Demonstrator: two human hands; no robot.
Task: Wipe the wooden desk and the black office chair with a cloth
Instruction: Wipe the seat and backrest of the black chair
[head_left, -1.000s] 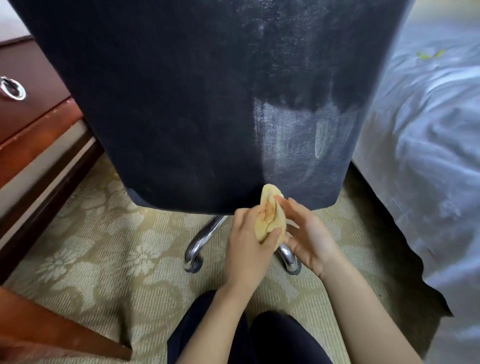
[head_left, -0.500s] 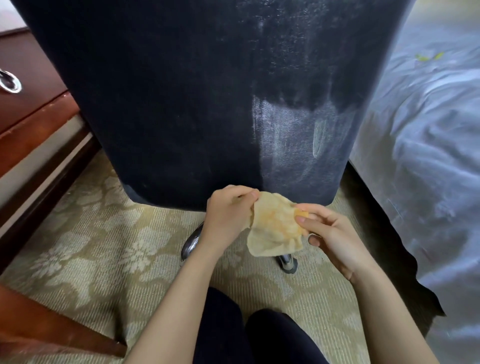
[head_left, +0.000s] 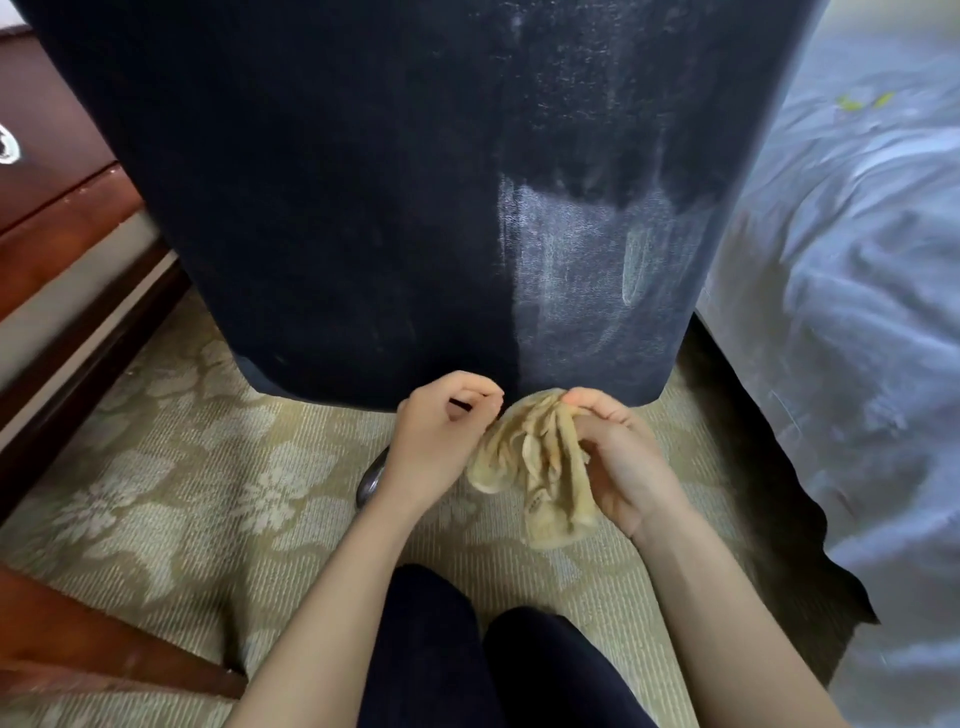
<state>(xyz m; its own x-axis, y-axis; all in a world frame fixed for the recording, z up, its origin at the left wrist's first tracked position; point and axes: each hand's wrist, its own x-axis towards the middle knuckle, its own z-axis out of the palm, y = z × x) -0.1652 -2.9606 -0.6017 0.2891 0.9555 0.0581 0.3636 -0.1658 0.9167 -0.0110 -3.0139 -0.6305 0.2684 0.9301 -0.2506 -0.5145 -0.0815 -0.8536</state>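
Cloth now bunched in right hand; left hand released.

Black office chair back cut off at the top edge; chrome base leg mostly hidden behind left hand (castors unseen). Silver ring drawer pull clipped at left edge.

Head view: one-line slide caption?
Right hand holds a bunched yellow cloth below the dusty black chair back; left hand pinches its edge.

One head-worn camera looks forward and down, close behind the black office chair, over the carpet.
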